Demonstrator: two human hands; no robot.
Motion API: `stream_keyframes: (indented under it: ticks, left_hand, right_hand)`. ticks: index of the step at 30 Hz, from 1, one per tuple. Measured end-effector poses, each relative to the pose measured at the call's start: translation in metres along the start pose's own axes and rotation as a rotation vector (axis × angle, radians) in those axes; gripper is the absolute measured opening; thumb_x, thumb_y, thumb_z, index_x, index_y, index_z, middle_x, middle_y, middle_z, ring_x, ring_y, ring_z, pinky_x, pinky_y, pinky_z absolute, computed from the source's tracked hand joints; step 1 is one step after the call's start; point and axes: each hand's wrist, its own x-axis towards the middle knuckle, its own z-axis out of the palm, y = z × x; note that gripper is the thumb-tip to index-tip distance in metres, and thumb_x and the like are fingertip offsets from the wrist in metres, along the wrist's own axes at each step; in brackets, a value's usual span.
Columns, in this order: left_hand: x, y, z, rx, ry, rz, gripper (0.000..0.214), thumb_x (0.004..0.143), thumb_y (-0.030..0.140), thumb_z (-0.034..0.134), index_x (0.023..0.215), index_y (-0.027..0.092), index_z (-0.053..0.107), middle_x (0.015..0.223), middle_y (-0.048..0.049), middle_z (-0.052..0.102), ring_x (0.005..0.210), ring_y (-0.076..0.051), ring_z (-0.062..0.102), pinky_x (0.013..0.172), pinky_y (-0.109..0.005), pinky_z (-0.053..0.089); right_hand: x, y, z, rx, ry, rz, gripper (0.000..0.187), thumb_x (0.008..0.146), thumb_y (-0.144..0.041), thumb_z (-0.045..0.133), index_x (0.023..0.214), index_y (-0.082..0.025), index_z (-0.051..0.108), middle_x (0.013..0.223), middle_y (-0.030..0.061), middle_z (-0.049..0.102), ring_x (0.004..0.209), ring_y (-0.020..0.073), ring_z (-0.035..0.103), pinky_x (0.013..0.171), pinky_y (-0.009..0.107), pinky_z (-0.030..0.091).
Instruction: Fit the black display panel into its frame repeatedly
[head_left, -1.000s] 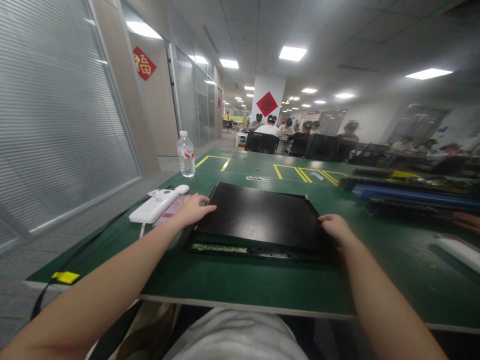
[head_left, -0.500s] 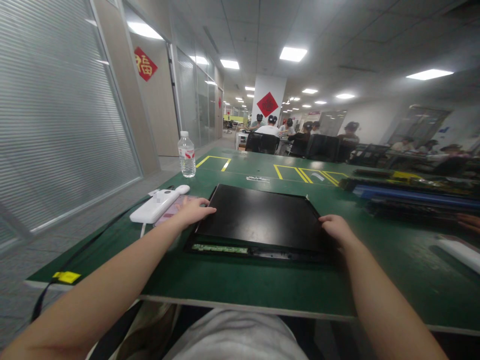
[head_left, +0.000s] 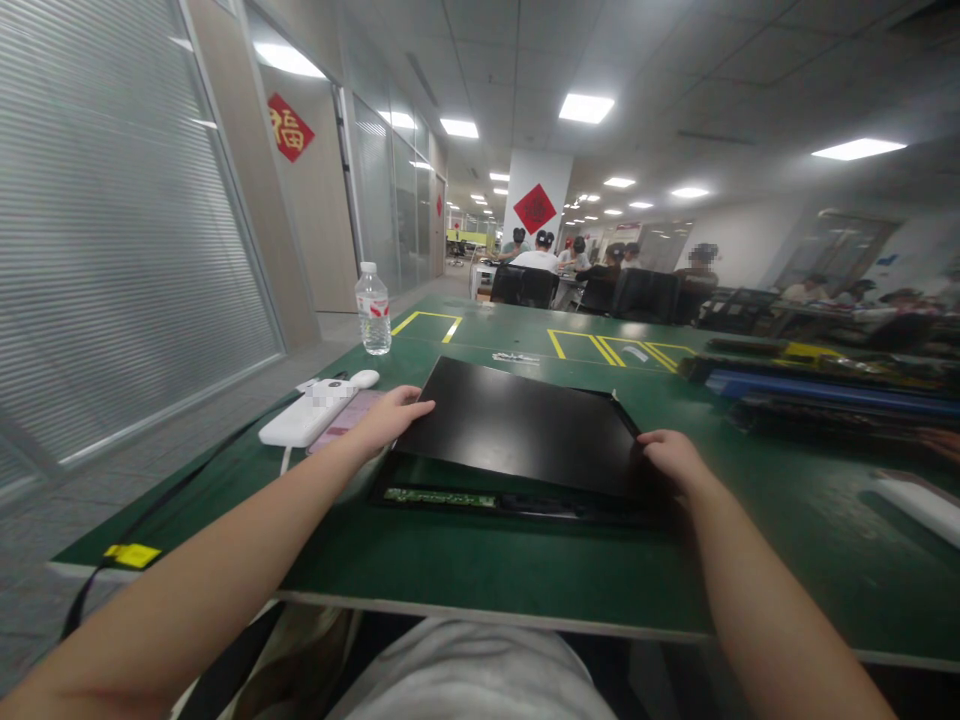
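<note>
A flat black display panel [head_left: 525,420] lies tilted over a black frame [head_left: 585,510], its left side raised. My left hand [head_left: 394,415] grips the panel's left edge, thumb on top and fingers underneath. On the right, my right hand [head_left: 671,458] is closed at the right edge, where panel and frame meet; its lower fingers are hidden. Along the near side of the frame shows a strip of green circuit board [head_left: 439,497].
Left of the panel are a white power bank [head_left: 304,415] with a cable and a water bottle [head_left: 373,310]. Stacked dark and blue parts [head_left: 825,390] lie at the right, with a white device [head_left: 919,505] before them. Yellow tape marks the green table [head_left: 510,575]. People sit beyond.
My left hand has lifted the panel's left side away from the frame, so the panel now slopes. My right hand has stayed at the right edge.
</note>
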Motion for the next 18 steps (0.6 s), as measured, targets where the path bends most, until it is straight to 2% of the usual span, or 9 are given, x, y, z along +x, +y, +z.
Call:
stream_keyframes:
  ticks: [3,6,12,15,18]
  left_hand:
    - [-0.004,0.006,0.003,-0.304,-0.04,-0.051,0.036,0.065,0.033,0.083,0.093,0.017,0.067,0.085,-0.0061,0.075,0.084,-0.026,0.072,0.076,-0.034,0.056]
    - [-0.006,0.012,0.003,-0.469,-0.067,-0.082,0.038,0.064,0.021,0.086,0.095,0.017,0.064,0.083,-0.0047,0.075,0.073,-0.021,0.072,0.069,-0.03,0.057]
    - [-0.009,0.02,0.0,-0.618,-0.081,-0.005,0.041,0.065,0.012,0.083,0.098,0.018,0.059,0.083,-0.003,0.077,0.069,-0.019,0.074,0.065,-0.028,0.059]
    - [-0.011,0.022,-0.001,-0.647,-0.096,0.058,0.045,0.063,0.013,0.084,0.101,0.018,0.059,0.087,-0.0031,0.079,0.075,-0.021,0.076,0.068,-0.03,0.06]
    - [-0.01,0.023,-0.005,-0.655,-0.058,0.1,0.046,0.061,0.015,0.084,0.101,0.018,0.062,0.087,-0.0029,0.079,0.078,-0.021,0.076,0.072,-0.029,0.06]
  right_hand:
    - [-0.003,-0.003,-0.001,-0.015,-0.006,0.0,0.035,0.058,-0.003,0.06,0.084,-0.017,0.079,0.086,0.0091,0.076,0.087,0.0248,0.071,0.086,0.033,0.053]
    - [-0.006,-0.008,-0.003,-0.031,-0.005,-0.01,0.03,0.061,-0.004,0.062,0.083,-0.016,0.078,0.087,0.0094,0.076,0.085,0.0239,0.07,0.084,0.032,0.052]
    - [-0.009,-0.013,-0.003,0.098,0.048,0.028,0.029,0.073,-0.021,0.069,0.101,-0.017,0.077,0.089,0.0094,0.077,0.083,0.0236,0.071,0.079,0.033,0.054]
    - [-0.009,-0.012,-0.003,0.228,0.05,0.017,0.023,0.074,-0.033,0.073,0.091,-0.019,0.078,0.083,0.01,0.076,0.087,0.0269,0.072,0.08,0.036,0.055]
    - [-0.014,-0.018,-0.005,0.435,0.045,-0.002,0.022,0.066,-0.036,0.079,0.081,-0.02,0.075,0.079,0.008,0.075,0.087,0.0285,0.072,0.082,0.038,0.056]
